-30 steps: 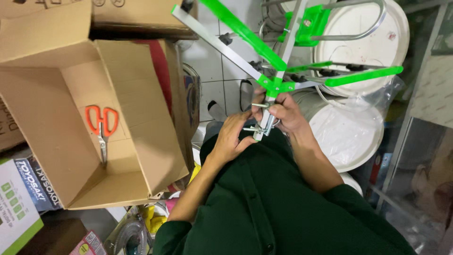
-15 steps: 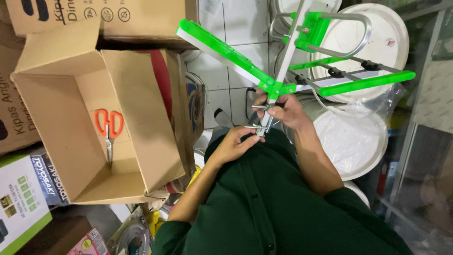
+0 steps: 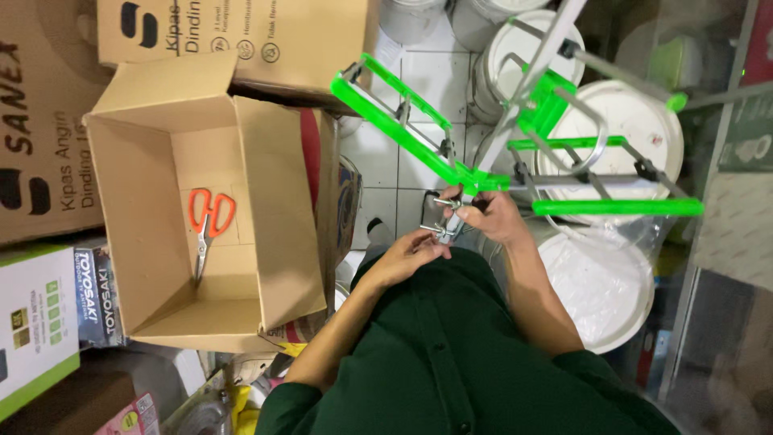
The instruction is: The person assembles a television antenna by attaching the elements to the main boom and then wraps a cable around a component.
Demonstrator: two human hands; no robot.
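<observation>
I hold a metal antenna frame [image 3: 515, 133] with bright green plastic bars in front of my chest, above the floor. My right hand [image 3: 493, 216] grips the frame where the green bars meet the silver boom. My left hand [image 3: 409, 256] sits just below it, its fingertips pinching a small metal clamp bracket [image 3: 441, 227] at the frame's lower end. I wear a dark green shirt [image 3: 451, 354].
An open cardboard box [image 3: 266, 242] at my left holds orange-handled scissors [image 3: 206, 225]. More printed cartons are stacked behind and beside it. White lidded buckets [image 3: 636, 129] stand at the right, one under plastic wrap [image 3: 596, 282]. White floor tiles [image 3: 403, 161] show between.
The view has shifted, so the open box sits more to the right. The antenna frame has swung outward from my chest. Both hands stay at the bracket.
</observation>
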